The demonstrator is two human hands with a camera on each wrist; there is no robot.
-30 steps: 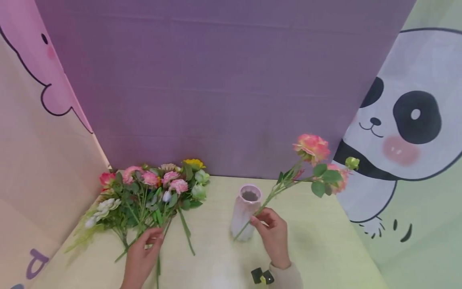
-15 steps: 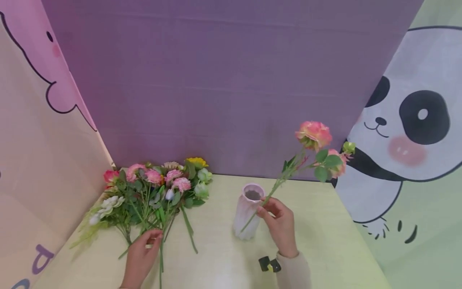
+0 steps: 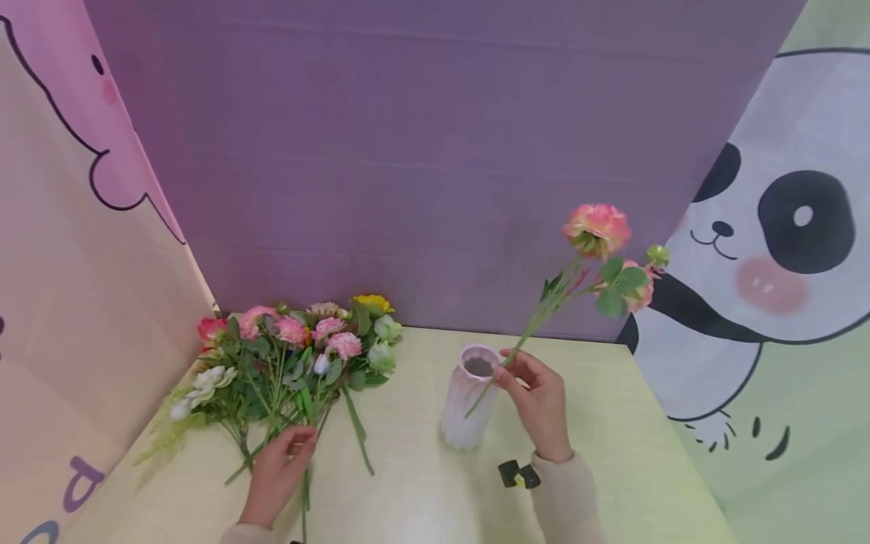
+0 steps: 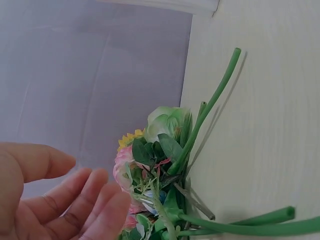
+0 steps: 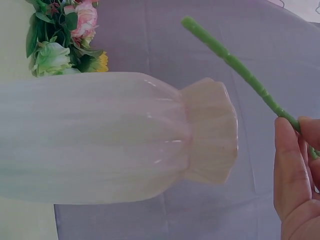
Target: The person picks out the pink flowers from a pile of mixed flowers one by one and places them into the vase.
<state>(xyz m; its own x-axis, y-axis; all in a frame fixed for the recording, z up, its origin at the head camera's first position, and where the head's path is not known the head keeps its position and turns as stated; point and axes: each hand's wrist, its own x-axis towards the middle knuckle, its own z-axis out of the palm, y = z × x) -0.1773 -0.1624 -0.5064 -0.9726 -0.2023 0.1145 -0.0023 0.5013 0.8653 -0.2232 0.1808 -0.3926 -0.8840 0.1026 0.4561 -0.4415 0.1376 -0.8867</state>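
My right hand (image 3: 540, 408) pinches the green stem of a pink flower spray (image 3: 598, 230), with two blooms and a bud tilted up to the right. In the head view its lower end overlaps the pale pink-white vase (image 3: 454, 423). The right wrist view has the cut stem end (image 5: 250, 80) out past the vase's fluted mouth (image 5: 212, 132), outside it. Over the stems of the flower pile (image 3: 292, 378), my left hand (image 3: 279, 472) hovers with loosely bent fingers. Nothing is between its thumb and fingers (image 4: 47, 205) in the left wrist view.
Pink, white, green and yellow blooms make up the pile at the table's left, their stems (image 3: 360, 434) pointing toward the front. A purple backdrop (image 3: 435, 166) stands behind the pale table (image 3: 401, 499). A panda-print panel (image 3: 802, 317) borders the right side.
My right hand has risen and moved slightly right, lifting the flower spray so its stem end sits higher against the vase. My left hand stays near the pile's stems. The head view has shifted slightly.
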